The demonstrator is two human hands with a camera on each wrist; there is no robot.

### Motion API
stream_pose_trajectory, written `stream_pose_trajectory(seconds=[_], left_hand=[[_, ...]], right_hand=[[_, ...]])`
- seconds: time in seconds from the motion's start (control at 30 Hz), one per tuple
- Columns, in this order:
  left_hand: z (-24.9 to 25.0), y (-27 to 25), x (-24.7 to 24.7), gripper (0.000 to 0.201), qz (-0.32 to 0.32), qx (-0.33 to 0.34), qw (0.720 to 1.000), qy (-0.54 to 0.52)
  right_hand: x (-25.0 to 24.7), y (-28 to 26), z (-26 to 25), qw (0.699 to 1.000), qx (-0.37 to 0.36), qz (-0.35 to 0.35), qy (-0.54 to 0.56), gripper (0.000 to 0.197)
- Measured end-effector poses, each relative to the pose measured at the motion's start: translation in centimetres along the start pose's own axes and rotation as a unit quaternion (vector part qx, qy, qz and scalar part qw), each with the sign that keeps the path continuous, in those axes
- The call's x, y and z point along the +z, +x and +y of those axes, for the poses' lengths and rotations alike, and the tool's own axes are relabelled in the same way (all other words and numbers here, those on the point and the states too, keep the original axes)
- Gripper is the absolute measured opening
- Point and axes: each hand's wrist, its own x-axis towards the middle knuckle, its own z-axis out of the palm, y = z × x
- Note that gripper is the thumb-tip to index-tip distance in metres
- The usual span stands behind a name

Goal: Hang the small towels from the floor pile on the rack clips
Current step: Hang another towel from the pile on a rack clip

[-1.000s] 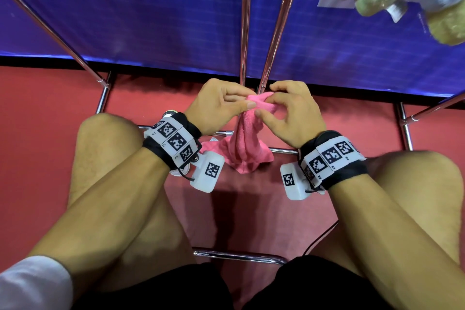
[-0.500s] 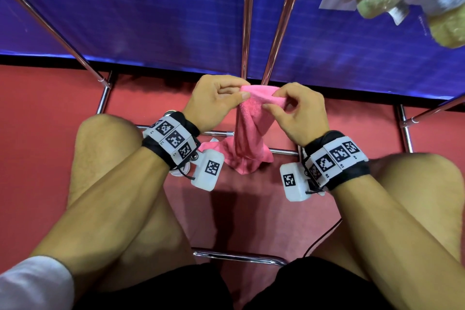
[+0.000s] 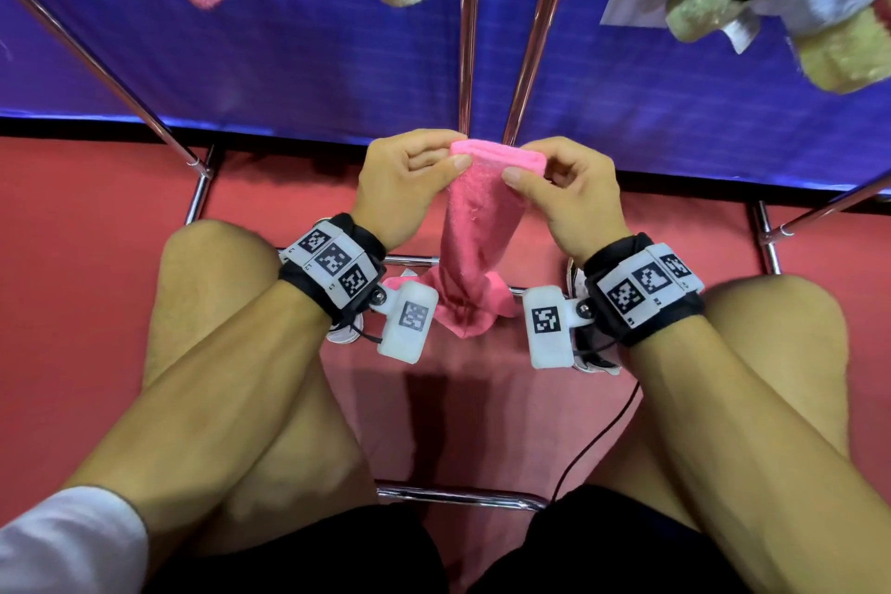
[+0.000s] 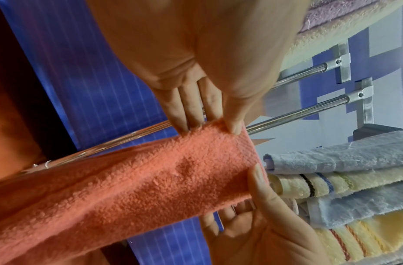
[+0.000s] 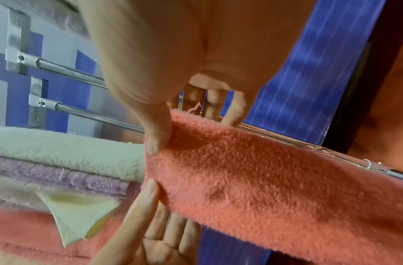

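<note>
Head view: at frame centre I saw the left hand (image 3: 405, 188) and right hand (image 3: 569, 195) each pinching the pink towel's (image 3: 475, 246) top edge, its tail reaching the red floor (image 3: 96, 256). Left wrist view: thumb and fingers (image 4: 184, 111) clamped the towel corner. Right wrist view: the same pinch, chrome rail (image 5: 82, 77) behind at left.
</note>
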Motion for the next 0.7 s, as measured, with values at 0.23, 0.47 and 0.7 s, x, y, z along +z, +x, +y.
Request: stream_pose_trajectory(seconds=[0.23,0.47,0.7], left_hand=[[1.0,-0.7,0.5,0.027,0.027,0.005,0.999,-0.035],[5.1,-1.4,-0.2,0.025,0.023,0.008,0.998,-0.050],[14.1,-1.1,-1.3,0.025,0.036,0.075,0.995,-0.056]], right_hand=[[0.3,-1.0,-1.7,0.998,0.001,0.034,0.048,0.021],[-0.4,-0.9,-6.7,1.000,-0.014,0.023,0.010,0.011],[-1.1,0.9,-15.1,0.994,-0.109,0.012,0.000,0.011]])
